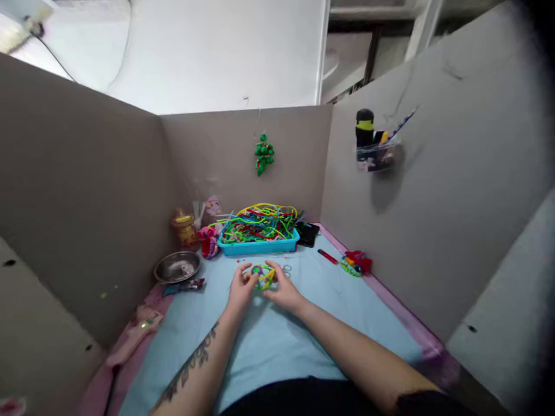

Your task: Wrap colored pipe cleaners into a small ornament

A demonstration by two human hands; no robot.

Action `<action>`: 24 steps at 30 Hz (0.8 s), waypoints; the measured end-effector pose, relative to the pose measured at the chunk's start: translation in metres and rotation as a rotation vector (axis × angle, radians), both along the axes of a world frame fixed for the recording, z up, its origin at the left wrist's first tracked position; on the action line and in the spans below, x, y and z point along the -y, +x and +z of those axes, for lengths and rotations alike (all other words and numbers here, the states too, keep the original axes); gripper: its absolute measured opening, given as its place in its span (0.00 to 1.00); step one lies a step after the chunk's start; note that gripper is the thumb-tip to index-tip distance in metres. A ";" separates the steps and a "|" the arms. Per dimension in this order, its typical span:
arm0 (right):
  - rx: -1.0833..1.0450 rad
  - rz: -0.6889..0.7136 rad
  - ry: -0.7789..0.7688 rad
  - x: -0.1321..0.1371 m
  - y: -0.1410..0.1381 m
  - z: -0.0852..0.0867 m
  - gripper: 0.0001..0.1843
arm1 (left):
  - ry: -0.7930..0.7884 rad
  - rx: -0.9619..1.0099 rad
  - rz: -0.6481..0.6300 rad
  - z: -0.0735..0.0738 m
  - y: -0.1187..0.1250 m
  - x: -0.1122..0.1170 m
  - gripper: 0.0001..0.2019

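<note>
Head view: just in front of the blue tray, a small coloured piece is being held above the table. By the left hand, its edge is being pinched in a nearly closed grip; by the right hand, it is being cupped in a wider grip, and whether that thumb is touching cannot be told. Coloured strands are lying heaped in the tray. Apparently an adjusting step is being done; for the next move, left-hand steadiness and finer right-hand fingering are probably being called for.
</note>
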State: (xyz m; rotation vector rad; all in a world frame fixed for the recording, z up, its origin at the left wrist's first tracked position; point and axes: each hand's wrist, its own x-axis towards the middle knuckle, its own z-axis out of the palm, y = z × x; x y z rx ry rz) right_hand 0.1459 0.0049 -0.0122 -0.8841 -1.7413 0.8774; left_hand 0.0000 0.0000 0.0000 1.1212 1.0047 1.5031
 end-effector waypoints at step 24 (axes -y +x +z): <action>0.051 -0.346 0.231 -0.001 -0.002 -0.008 0.28 | -0.028 0.017 -0.102 0.007 0.007 0.009 0.24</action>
